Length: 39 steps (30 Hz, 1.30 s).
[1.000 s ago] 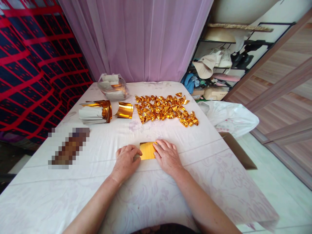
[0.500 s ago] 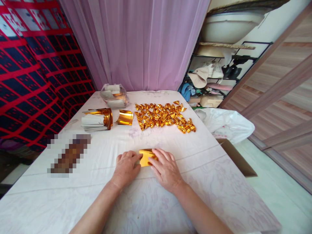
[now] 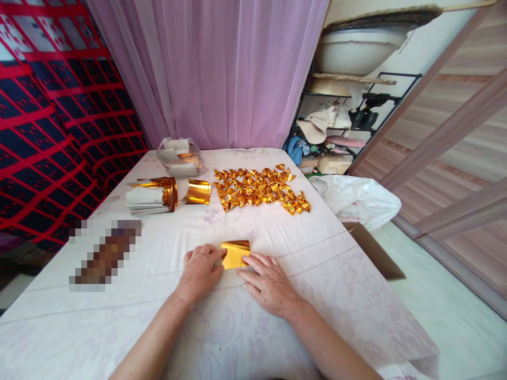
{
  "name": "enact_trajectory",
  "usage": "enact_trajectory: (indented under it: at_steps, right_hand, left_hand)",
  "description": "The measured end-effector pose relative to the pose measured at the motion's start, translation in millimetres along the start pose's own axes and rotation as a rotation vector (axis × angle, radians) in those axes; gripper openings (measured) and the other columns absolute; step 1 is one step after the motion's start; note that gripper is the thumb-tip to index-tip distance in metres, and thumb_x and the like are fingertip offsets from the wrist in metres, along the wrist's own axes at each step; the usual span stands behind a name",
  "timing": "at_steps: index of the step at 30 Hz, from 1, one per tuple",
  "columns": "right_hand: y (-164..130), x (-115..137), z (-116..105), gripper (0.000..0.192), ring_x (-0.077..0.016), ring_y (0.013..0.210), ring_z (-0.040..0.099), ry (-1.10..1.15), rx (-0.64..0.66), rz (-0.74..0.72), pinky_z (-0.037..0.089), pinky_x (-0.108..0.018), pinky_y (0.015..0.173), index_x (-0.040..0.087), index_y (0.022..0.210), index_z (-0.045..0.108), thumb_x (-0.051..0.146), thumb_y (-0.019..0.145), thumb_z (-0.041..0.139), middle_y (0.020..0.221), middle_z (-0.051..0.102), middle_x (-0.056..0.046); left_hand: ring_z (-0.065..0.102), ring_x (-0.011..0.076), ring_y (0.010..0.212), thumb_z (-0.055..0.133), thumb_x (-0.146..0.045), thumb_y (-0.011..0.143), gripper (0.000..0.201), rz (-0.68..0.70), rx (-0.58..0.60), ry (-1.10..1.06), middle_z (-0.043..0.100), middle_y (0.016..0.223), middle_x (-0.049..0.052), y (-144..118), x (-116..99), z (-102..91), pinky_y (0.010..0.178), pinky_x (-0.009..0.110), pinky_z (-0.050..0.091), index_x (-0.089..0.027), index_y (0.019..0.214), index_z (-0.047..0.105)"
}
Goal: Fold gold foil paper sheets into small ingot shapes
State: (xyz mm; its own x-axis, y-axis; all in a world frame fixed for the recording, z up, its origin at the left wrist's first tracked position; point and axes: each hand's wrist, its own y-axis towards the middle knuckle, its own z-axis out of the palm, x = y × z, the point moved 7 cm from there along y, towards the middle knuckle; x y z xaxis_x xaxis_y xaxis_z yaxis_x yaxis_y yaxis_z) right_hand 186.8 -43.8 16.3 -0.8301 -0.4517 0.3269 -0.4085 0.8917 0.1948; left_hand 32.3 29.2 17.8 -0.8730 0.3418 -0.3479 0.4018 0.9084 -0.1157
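Note:
A gold foil paper sheet (image 3: 236, 255) lies on the table between my two hands, its far edge slightly curled over. My left hand (image 3: 200, 272) holds the sheet's left edge, with the index finger and thumb at that side. My right hand (image 3: 268, 282) rests with its fingers spread and stretched out, the fingertips touching the lower right edge of the sheet. Beyond them lie many folded gold foil pieces (image 3: 257, 189) in a cluster. To their left are a curved gold sheet (image 3: 199, 191) and a thick stack of foil papers (image 3: 148, 196).
A clear plastic bag (image 3: 180, 157) with more paper stands at the table's back left. A blurred-out patch (image 3: 106, 253) covers something at left. Right of the table are a white plastic bag (image 3: 356, 200), a cardboard box (image 3: 374, 250) and a shelf rack (image 3: 340, 129). A purple curtain (image 3: 209, 74) hangs behind.
My right hand has slid back from the top of the gold sheet to its lower right edge, uncovering more of it. My left hand stays at the left edge. The view has shifted slightly.

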Motion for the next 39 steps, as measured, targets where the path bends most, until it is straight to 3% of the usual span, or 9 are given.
enact_trajectory:
  at_steps: [5, 12, 23, 33, 39]
  right_hand:
    - [6, 9, -3, 0.031, -0.0230, 0.122, 0.048, 0.021, -0.030, -0.019, 0.035, -0.041, 0.100, 0.026, 0.125, 0.060, 0.035, 0.096, 0.053, 0.129, 0.062, -0.005]
    - [21, 25, 8, 0.039, -0.0251, 0.130, 0.042, -0.033, 0.020, 0.009, 0.037, -0.042, 0.100, 0.025, 0.129, 0.058, 0.043, 0.094, 0.053, 0.140, 0.053, -0.009]
    - [-6, -13, -3, 0.031, -0.0263, 0.132, 0.040, -0.104, 0.048, 0.147, 0.035, -0.045, 0.101, 0.034, 0.125, 0.063, 0.036, 0.096, 0.052, 0.142, 0.051, -0.008]
    - [-17, -32, -17, 0.024, -0.0245, 0.116, 0.055, -0.074, -0.108, 0.174, 0.042, -0.042, 0.092, 0.025, 0.109, 0.071, 0.026, 0.094, 0.052, 0.126, 0.064, -0.008]
    - [-1, -34, -30, 0.023, -0.0213, 0.102, 0.062, -0.044, -0.179, 0.103, 0.044, -0.037, 0.087, 0.022, 0.104, 0.070, 0.019, 0.092, 0.051, 0.113, 0.069, -0.007]
  left_hand:
    - [0.054, 0.0252, 0.112, 0.055, -0.021, 0.079, 0.047, -0.005, -0.006, 0.006, 0.064, 0.114, 0.005, 0, -1, -0.9, 0.096, 0.041, 0.034, -0.031, 0.124, 0.064]
    - [0.054, 0.0249, 0.110, 0.055, -0.023, 0.079, 0.046, -0.012, -0.015, 0.007, 0.064, 0.113, 0.005, 0, -1, -1.1, 0.095, 0.041, 0.035, -0.031, 0.124, 0.065]
    - [0.053, 0.0242, 0.112, 0.055, -0.023, 0.079, 0.045, -0.031, 0.013, -0.009, 0.064, 0.113, 0.004, 0, 0, 0.0, 0.097, 0.040, 0.033, -0.032, 0.123, 0.065]
    - [0.055, 0.0258, 0.109, 0.055, -0.021, 0.078, 0.045, 0.005, -0.016, -0.026, 0.065, 0.110, 0.004, 1, 1, 0.0, 0.094, 0.042, 0.035, -0.033, 0.119, 0.067]
    - [0.057, 0.0246, 0.109, 0.048, -0.015, 0.081, 0.044, 0.012, -0.008, -0.010, 0.066, 0.112, 0.004, 3, 0, -3.9, 0.092, 0.041, 0.037, -0.032, 0.118, 0.067]
